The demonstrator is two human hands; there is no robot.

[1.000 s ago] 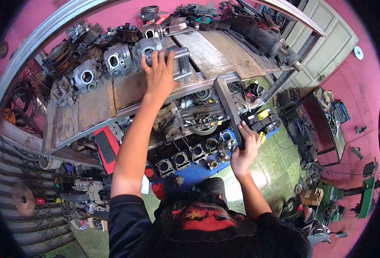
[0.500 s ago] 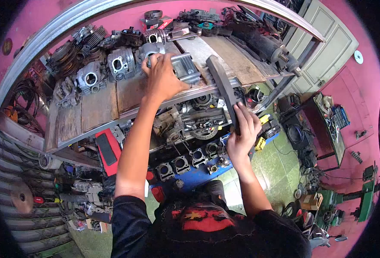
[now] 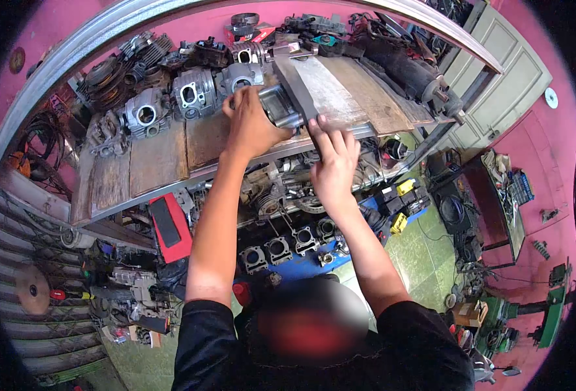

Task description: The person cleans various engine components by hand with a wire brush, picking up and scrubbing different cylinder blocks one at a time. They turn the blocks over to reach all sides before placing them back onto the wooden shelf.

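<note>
My left hand (image 3: 252,124) is wrapped round a silver metal engine part (image 3: 277,102) with a squarish hollow, steadying it at the front edge of the wooden shelf (image 3: 157,156). In my right hand (image 3: 335,156) is a long, flat, dark grey bar (image 3: 295,88), gripped near its lower end. The bar slants up and away, alongside the right-hand face of the engine part and overlapping it in this view. Fingers of my right hand partly cover the bar's near end. Cylinder heads (image 3: 193,94) stand on the shelf to the left of my left hand.
Below the shelf, cylinder blocks (image 3: 278,249) line a blue bench (image 3: 294,266). A red tray with a dark pad (image 3: 170,225) sits at the left. A dark exhaust muffler (image 3: 408,68) and greasy engine parts crowd the shelf's back. A metal frame bar (image 3: 125,23) arches above.
My right hand has moved left, bringing the bar from apart on the right to right beside the engine part. My left hand keeps its grip; the whole view has shifted slightly.
</note>
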